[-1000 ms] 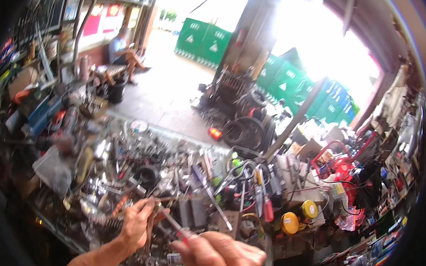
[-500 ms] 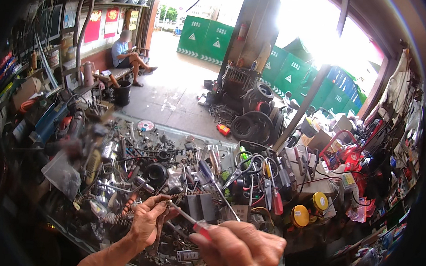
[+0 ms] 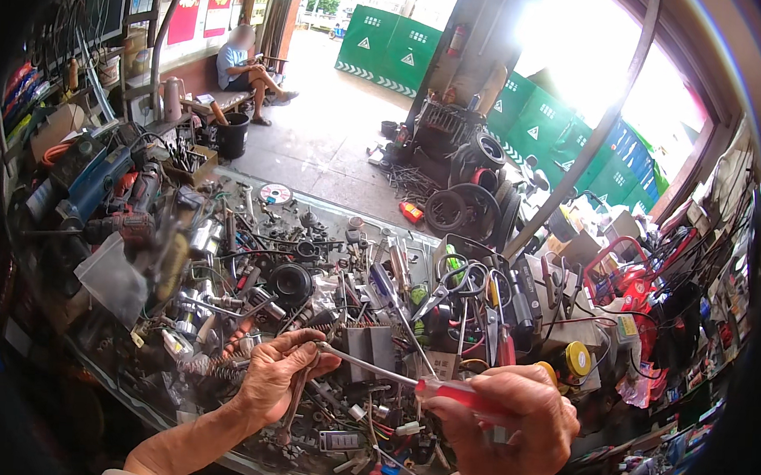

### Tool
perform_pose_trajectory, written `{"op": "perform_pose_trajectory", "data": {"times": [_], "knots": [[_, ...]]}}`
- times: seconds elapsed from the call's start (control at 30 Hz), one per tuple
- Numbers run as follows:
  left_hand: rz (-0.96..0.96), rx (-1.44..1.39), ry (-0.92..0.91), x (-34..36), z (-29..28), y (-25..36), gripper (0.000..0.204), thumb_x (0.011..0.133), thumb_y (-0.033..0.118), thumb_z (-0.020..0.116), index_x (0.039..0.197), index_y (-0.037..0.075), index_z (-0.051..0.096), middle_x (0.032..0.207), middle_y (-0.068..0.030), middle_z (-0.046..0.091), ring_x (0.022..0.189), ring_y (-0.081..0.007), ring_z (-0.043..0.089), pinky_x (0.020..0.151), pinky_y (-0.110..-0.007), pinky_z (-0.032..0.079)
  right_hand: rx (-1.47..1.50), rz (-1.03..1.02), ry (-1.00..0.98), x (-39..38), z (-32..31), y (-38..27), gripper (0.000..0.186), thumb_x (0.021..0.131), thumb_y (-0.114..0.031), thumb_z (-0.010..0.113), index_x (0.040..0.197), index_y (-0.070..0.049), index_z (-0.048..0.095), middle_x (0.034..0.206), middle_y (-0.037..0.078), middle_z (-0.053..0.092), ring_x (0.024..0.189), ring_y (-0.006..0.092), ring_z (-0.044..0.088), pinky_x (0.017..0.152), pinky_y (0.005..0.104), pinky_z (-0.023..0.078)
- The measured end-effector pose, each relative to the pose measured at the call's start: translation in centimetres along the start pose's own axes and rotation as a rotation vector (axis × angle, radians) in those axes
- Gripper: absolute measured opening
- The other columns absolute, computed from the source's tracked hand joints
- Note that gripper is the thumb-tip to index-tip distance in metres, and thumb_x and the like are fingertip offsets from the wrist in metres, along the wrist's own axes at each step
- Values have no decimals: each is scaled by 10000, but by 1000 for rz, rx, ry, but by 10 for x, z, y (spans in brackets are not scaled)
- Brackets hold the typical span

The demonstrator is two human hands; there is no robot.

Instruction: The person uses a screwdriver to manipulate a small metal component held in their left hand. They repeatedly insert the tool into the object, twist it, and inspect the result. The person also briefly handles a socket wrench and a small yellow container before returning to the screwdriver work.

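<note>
My right hand [image 3: 512, 434] is closed around the red handle of a screwdriver [image 3: 391, 375]. The metal shaft points left, and its tip meets the fingertips of my left hand [image 3: 274, 375]. Thumb and forefinger of that hand are pinched together there, on a narrow brownish metal part [image 3: 297, 395] that hangs down below the fingers. What sits right at the screwdriver's tip is too small to make out. Both hands are above a crowded glass-topped bench, in front of a dark grey ribbed block [image 3: 372, 349].
Loose parts and tools crowd the bench, among them scissors [image 3: 455, 285], a blue-handled screwdriver [image 3: 384, 282], a round black part [image 3: 289, 283] and a plastic bag [image 3: 111, 278]. A yellow-lidded jar [image 3: 576, 359] stands at the right. Beyond the bench, a person [image 3: 244, 66] sits at the wall.
My right hand has moved right, and more of the screwdriver's shaft and handle now shows. The left hand keeps its pinch near the tip. The whole view has shifted slightly.
</note>
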State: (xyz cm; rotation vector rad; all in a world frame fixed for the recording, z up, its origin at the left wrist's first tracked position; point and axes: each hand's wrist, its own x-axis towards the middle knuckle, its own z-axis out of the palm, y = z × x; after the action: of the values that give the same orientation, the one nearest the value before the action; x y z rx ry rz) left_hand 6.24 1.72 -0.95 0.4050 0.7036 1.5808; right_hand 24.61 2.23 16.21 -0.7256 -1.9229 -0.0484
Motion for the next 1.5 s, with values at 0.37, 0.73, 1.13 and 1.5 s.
{"op": "perform_pose_trajectory", "data": {"times": [0.37,0.73,1.13,1.5], "knots": [[-43,-15,-30,2,-4,2,149,873,90,566,978,6,629,866,-107,662,795,-232,666,767,-359,554,131,51,-180,6,-21,9,347,662,-22,739,953,33,557,947,161,607,746,181,593,607,257,477],[-67,-25,-6,1,-2,4,128,866,83,570,952,13,635,807,-119,667,759,-237,669,734,-369,561,-24,226,-248,7,-26,-6,348,681,-53,760,974,2,580,740,58,616,602,128,588,579,245,473],[-96,-16,-30,0,-4,6,152,868,86,573,976,-8,625,832,-120,661,783,-230,665,770,-367,553,-101,308,-82,-1,-12,7,353,680,-207,765,887,-5,563,692,56,576,564,128,536,526,249,421],[-122,-60,-39,3,-5,3,153,869,92,574,980,-1,621,819,-130,668,778,-233,669,757,-366,552,-82,481,-34,-2,-11,5,355,638,-257,809,812,-36,592,672,9,534,581,66,495,511,191,362]]}}
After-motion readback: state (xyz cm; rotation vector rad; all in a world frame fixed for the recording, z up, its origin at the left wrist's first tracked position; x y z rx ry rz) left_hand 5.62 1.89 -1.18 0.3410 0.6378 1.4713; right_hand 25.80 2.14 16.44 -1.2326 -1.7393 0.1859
